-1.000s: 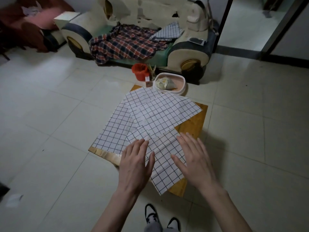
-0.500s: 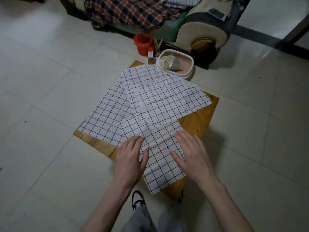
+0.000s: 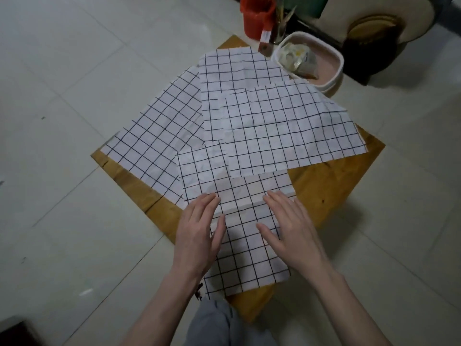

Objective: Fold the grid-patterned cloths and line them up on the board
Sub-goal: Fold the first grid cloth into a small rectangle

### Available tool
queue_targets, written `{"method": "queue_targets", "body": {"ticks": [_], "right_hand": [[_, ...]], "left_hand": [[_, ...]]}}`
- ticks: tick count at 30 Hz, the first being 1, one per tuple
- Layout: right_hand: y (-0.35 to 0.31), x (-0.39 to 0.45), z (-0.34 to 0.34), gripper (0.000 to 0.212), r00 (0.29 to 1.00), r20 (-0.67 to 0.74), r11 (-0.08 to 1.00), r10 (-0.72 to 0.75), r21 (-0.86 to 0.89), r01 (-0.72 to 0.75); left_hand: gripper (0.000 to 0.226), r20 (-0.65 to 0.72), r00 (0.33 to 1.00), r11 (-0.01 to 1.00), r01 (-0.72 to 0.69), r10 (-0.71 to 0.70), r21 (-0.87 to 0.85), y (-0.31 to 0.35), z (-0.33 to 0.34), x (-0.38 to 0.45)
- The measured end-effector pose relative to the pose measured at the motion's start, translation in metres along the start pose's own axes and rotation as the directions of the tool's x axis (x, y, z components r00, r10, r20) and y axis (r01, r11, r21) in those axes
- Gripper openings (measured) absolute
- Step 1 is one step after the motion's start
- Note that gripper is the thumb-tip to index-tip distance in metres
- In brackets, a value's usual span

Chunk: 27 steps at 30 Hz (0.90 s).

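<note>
Flat-fingered, my left hand [image 3: 198, 234] and right hand [image 3: 290, 231] press the nearest grid cloth [image 3: 245, 243], gripping nothing. It overlaps, I think, three others [image 3: 287, 128] fanned across the wooden board [image 3: 321, 193].

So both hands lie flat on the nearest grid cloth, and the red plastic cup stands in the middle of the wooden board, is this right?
Not quite. In the head view the red plastic cup stands on the floor beyond the wooden board's far corner.
</note>
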State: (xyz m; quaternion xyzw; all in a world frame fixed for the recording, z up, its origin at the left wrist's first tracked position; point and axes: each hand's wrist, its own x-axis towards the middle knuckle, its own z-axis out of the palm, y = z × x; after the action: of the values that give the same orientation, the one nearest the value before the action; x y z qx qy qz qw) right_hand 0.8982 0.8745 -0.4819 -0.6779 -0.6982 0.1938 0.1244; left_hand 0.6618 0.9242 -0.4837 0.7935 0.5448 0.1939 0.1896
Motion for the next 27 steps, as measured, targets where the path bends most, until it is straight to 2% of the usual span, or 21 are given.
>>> {"method": "queue_targets", "body": {"ticks": [4,12,17,20,27], "right_hand": [[0.025,0.011,0.033,0.061,0.998,-0.004,0.998,-0.066,-0.007,0.066],[0.071,0.042,0.087,0.047,0.976,-0.020,0.967,-0.219,-0.135,0.214],[0.085,0.056,0.100,0.056,0.965,0.036,0.947,-0.260,-0.186,0.263],[0.092,0.057,0.115,0.053,0.963,0.065,0.940,-0.263,-0.206,0.271],[0.093,0.043,0.128,0.033,0.939,-0.076,0.934,-0.335,-0.159,0.321]], "left_hand": [[0.041,0.045,0.998,0.999,-0.044,0.043,0.020,-0.027,0.039,-0.006],[0.047,0.101,0.984,0.975,-0.162,0.148,0.151,-0.078,0.103,-0.011],[0.051,0.103,0.991,0.978,-0.103,0.085,0.180,-0.088,0.119,-0.017],[0.050,0.085,0.995,0.984,-0.070,0.056,0.162,-0.089,0.130,-0.026],[0.034,-0.015,0.998,0.993,-0.061,0.063,0.098,-0.089,0.136,-0.036]]}}
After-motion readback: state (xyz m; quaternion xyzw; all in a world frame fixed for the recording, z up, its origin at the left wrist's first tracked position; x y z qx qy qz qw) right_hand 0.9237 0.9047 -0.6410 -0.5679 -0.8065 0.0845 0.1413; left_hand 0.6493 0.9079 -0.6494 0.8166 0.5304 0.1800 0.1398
